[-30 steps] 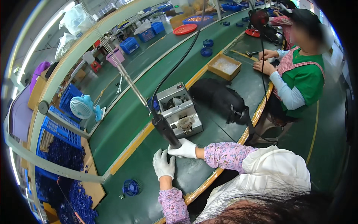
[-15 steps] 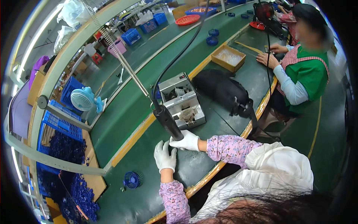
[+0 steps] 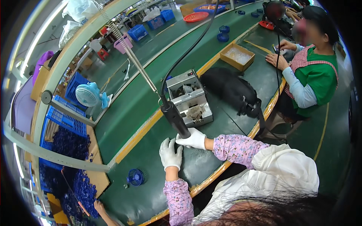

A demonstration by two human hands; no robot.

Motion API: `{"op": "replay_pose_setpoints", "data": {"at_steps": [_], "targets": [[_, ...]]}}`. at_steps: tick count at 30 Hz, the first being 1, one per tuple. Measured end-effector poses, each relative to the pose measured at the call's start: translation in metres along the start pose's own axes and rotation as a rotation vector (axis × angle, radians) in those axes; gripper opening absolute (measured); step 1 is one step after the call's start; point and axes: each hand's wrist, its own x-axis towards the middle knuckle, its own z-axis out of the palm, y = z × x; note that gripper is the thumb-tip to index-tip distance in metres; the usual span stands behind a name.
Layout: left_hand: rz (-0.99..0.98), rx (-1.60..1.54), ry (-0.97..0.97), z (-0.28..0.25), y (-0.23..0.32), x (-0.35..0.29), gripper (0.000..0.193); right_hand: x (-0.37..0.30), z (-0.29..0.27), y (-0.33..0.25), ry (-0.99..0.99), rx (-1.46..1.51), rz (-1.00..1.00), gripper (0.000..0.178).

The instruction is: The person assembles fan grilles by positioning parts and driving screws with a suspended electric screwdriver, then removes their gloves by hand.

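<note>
A black electric screwdriver (image 3: 175, 118) hangs at a slant from a coiled spring and a black cable. My white-gloved right hand (image 3: 193, 139) is closed around its lower end; the tip is hidden. Close by on the left, my gloved left hand (image 3: 170, 153) rests low over the green bench with curled fingers and the thumb toward the right hand. Whatever lies under those fingers is hidden. Just beyond the hands stands an open grey metal box (image 3: 190, 98) with fixtures inside. A round dark-blue caged fan part (image 3: 136, 177) lies left of my left hand.
Right of the metal box lies a black bag (image 3: 230, 88), with a cardboard tray (image 3: 237, 56) behind it. A co-worker in green (image 3: 315, 75) sits at far right. Blue parts (image 3: 71, 145) fill bins at left, where another person's bare hand (image 3: 99, 207) reaches in. A metal frame crosses the left side.
The whole view has shifted slightly. Another person's bare hand has appeared at the lower left. The co-worker's hands at right have moved a little; mine keep nearly the same pose.
</note>
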Motion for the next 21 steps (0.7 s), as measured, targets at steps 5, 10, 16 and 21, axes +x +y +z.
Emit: {"op": "replay_pose_setpoints", "data": {"at_steps": [5,10,16,21], "targets": [[-0.008,0.007,-0.016,-0.0005,0.0008,-0.0028,0.042,-0.0023,0.0024,0.0026,0.018,0.013,0.007,0.018],[-0.003,-0.001,-0.005,0.0004,0.0001,-0.0016,0.042,-0.0006,0.0020,0.0025,0.017,-0.006,-0.008,0.018],[-0.002,0.003,-0.004,-0.0006,0.0018,-0.0019,0.042,-0.0026,0.0011,0.0002,0.004,-0.003,0.011,0.019],[-0.009,0.001,-0.012,-0.0009,0.0020,0.0005,0.042,0.0003,0.0001,0.0019,-0.003,0.026,0.002,0.019]]}}
